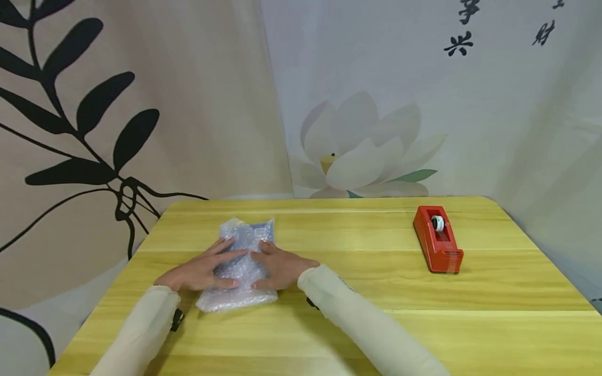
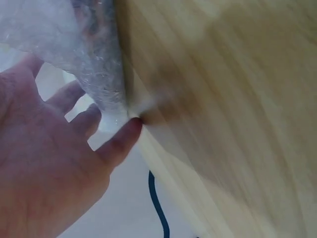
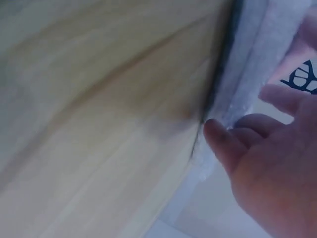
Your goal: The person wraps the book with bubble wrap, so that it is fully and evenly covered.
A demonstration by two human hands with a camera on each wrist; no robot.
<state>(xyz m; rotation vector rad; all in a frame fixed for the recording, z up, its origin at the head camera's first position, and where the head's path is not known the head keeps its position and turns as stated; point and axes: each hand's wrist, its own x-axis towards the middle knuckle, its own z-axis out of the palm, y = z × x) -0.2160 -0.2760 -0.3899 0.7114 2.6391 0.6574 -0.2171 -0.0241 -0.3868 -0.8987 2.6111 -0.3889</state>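
A flat bundle of clear bubble wrap (image 1: 239, 300) lies at the left of the wooden table in the head view. Something blue (image 1: 264, 230) shows through the layers near its top right corner. My left hand (image 1: 203, 269) rests on the bundle's left side with its fingers spread. From the right, my right hand (image 1: 282, 265) lies over the opposite side, fingers also spread and close to those of the left. Both wrist views show the wrap's edge beside the fingers: the left thumb (image 2: 124, 139) and the right thumb (image 3: 223, 144) stay low near the tabletop.
A red tape dispenser (image 1: 437, 240) with a small roll stands at the right of the table (image 1: 357, 261). Behind the table's far edge hangs a printed cloth backdrop (image 1: 226, 104) with leaves, a lotus and characters.
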